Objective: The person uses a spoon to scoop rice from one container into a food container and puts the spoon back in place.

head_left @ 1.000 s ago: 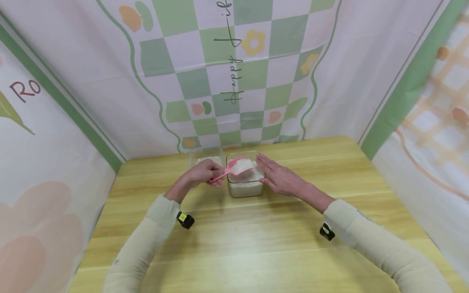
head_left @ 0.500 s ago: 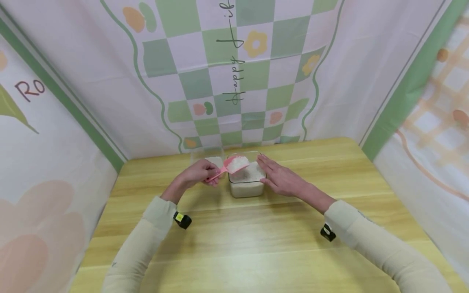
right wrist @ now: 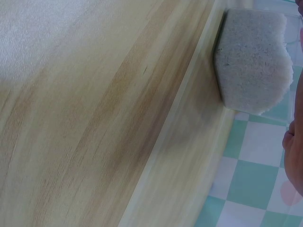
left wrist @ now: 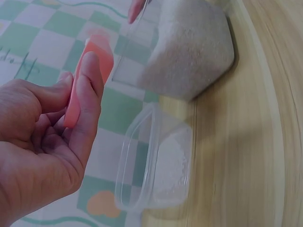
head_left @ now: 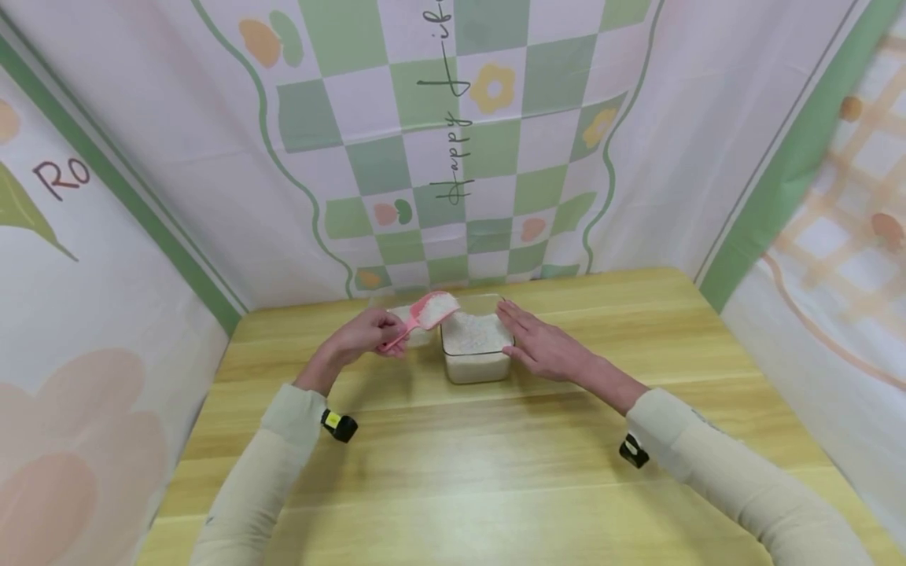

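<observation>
My left hand pinches the handle of a pink scoop, which carries a heap of white grains that look like rice. The scoop is held above the gap between two containers, over the right part of a clear plastic box that has some white grains in its bottom. Beside it stands a square glass container, well filled with the same grains. With fairly straight fingers, my right hand rests against the right side of the glass container's rim.
Both containers stand near the back edge of a wooden table. A curtain with green and white checks hangs right behind them, and printed cloth closes off the left and right sides.
My left hand has moved left with the loaded scoop, from over the glass container toward the plastic box. My right hand has stayed at the glass rim.
</observation>
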The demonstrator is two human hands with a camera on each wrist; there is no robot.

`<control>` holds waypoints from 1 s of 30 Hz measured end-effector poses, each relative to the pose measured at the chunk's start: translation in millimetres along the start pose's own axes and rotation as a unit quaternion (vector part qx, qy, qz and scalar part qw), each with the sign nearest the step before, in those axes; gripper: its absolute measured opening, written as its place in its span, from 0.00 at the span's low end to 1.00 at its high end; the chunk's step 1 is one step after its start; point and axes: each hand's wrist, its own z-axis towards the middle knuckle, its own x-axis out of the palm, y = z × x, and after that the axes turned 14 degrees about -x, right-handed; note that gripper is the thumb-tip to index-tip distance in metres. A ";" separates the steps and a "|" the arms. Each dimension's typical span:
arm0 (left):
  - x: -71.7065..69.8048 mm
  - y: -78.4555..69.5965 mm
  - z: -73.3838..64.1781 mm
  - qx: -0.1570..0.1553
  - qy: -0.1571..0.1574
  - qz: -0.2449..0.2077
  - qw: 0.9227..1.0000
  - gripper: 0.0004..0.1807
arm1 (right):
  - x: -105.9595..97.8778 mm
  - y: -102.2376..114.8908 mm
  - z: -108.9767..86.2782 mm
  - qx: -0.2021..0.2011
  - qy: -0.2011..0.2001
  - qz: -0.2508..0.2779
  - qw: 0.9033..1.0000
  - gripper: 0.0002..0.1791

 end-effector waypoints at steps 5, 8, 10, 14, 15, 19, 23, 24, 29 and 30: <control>-7.9 6.2 -3.6 0.000 -0.007 -0.006 1.000 0.14 | -0.3 1.4 -0.7 0.000 -0.001 -0.002 1.000 0.37; -12.2 11.0 -4.9 -0.004 -0.013 -0.010 1.000 0.14 | -0.6 2.3 -0.6 -0.003 -0.004 -0.003 1.000 0.37; -15.4 14.6 -5.0 -0.008 -0.020 -0.011 1.000 0.14 | -0.9 2.7 -0.6 -0.005 -0.005 -0.004 1.000 0.37; -21.9 20.9 -4.3 -0.020 -0.035 -0.006 0.999 0.14 | -0.6 2.4 -0.8 -0.006 -0.004 -0.007 1.000 0.37; -23.7 22.2 -4.1 -0.022 -0.038 -0.003 0.999 0.14 | -0.5 2.1 -0.7 -0.005 -0.003 -0.007 1.000 0.37; -29.1 25.3 -4.9 -0.026 -0.049 0.004 0.998 0.13 | 0.4 0.9 -0.9 -0.008 -0.007 -0.009 1.000 0.37; -32.9 29.4 -5.2 -0.029 -0.059 0.011 0.998 0.14 | -0.1 1.5 -1.0 -0.011 -0.013 -0.012 1.000 0.37; -33.6 30.2 -5.2 -0.032 -0.064 0.016 0.997 0.14 | -0.4 1.9 -1.0 -0.012 -0.012 -0.014 1.000 0.37; -36.4 32.4 -4.0 -0.052 -0.090 0.038 0.994 0.14 | -1.7 2.8 -0.9 -0.009 -0.008 -0.011 1.000 0.37; -36.8 32.4 -3.5 -0.055 -0.095 0.043 0.993 0.14 | -1.7 2.7 -1.0 -0.009 -0.008 -0.012 1.000 0.37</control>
